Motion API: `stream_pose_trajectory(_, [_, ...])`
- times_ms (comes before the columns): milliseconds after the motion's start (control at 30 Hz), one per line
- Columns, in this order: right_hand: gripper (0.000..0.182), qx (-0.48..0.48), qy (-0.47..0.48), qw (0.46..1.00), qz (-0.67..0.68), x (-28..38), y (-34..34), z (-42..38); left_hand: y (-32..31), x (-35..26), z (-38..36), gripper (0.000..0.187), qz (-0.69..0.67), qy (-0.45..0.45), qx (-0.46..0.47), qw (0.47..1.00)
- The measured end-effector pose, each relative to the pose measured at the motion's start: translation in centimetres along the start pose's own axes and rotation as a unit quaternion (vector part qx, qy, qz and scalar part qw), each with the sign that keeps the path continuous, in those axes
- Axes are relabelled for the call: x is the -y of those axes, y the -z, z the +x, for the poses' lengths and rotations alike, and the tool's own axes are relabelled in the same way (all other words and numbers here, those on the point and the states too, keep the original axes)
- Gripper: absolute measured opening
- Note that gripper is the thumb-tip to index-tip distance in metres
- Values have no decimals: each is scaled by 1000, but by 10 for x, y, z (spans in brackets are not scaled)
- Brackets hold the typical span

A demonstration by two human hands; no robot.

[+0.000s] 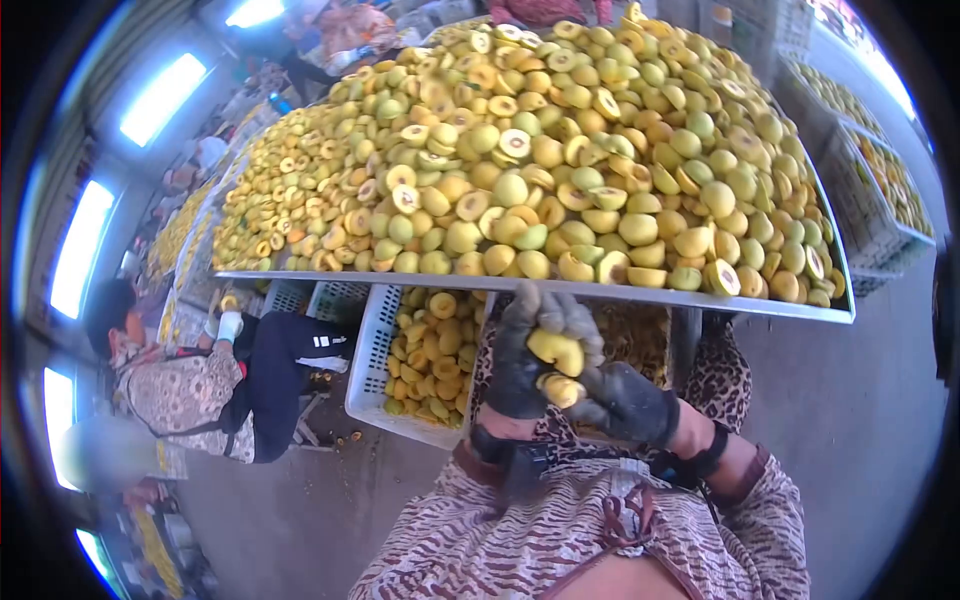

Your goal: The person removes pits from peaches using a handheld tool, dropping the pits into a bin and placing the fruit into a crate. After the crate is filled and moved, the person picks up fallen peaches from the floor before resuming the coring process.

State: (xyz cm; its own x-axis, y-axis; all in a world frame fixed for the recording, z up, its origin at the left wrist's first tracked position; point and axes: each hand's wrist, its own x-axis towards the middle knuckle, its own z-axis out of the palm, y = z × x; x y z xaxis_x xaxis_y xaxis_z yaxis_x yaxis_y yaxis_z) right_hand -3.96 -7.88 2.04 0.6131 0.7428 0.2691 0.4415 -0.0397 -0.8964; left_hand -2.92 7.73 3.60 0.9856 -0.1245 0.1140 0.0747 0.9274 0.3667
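My left hand (535, 345), in a dark glove, is closed round a yellow peach half (557, 352) in front of my body. Just below and to the right, my right hand (635, 402), also gloved, has its fingers closed on a smaller yellow peach piece (561, 390). The two pieces are almost touching. Whether a tool is hidden in the right fingers, I cannot make out. Beyond my hands, a metal-edged table (590, 288) carries a large heap of halved yellow peaches (520, 170), some with the pit showing.
A white crate (370, 370) of peach halves (435, 350) stands left of my knees. Under the table edge, a container (635, 345) holds brownish bits. A person (200, 385) sits at the left. Stacked crates (870, 190) of fruit stand at the right.
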Motion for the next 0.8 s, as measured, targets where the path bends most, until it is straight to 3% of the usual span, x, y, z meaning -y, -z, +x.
stream_pose_trajectory(67, [23, -1, -8, 1000, 16, 6, -4, -2, 26, -29, -14, 42, 110, -16, 9, 994])
stream_pose_trajectory(133, [20, -45, 4, 993, 109, -3, 0, -7, 59, -70, -24, 44, 159, -82, -59, 982])
stream_pose_trajectory(167, [19, -113, -59, 981, 148, -2, -3, -14, 76, -93, -32, 46, 272, -110, -186, 938])
stream_pose_trajectory(200, [20, -136, -141, 948, 251, -29, -10, -28, 88, -112, -37, 42, 493, -133, -283, 812])
stream_pose_trajectory(233, [22, -154, -221, 897, 350, -67, -15, -43, 124, -125, -36, 32, 559, -191, -279, 758])
stream_pose_trajectory(267, [25, -20, -229, 973, -37, -91, -10, -58, 133, -132, -32, 32, 559, -193, -280, 756])
stream_pose_trajectory(300, [28, 116, -199, 878, -420, -104, -7, -69, 138, -136, -23, 27, 694, -238, -221, 642])
stream_pose_trajectory(333, [28, 115, -198, 876, -425, -109, -10, -69, 140, -139, -8, 22, 802, -279, -154, 506])
stream_pose_trajectory(400, [32, -92, -245, 949, -176, -113, -14, -73, 120, -119, 27, 25, 817, -241, -120, 510])
stream_pose_trajectory(500, [27, -159, -218, 951, -150, -76, -6, -46, 109, -75, 91, 31, 842, -263, -83, 464])
stream_pose_trajectory(533, [24, -172, -225, 957, -63, -63, -1, -40, 116, -60, 112, 35, 868, -220, -76, 439])
stream_pose_trajectory(567, [23, -169, -221, 960, 24, -57, -3, -43, 143, -46, 135, 29, 933, -128, -56, 331])
stream_pose_trajectory(600, [22, -175, -151, 973, 2, -63, -2, -47, 142, -33, 148, 20, 967, -144, -72, 196])
stream_pose_trajectory(667, [27, -197, -201, 957, 63, -52, -3, -55, 129, -35, 160, 13, 963, -73, -72, 251])
stream_pose_trajectory(733, [31, -227, -240, 939, 95, -53, 1, -59, 131, -42, 158, 16, 963, -79, -49, 254])
stream_pose_trajectory(800, [32, -312, -162, 886, 303, -59, 7, -55, 140, -54, 152, 25, 889, -160, 12, 428])
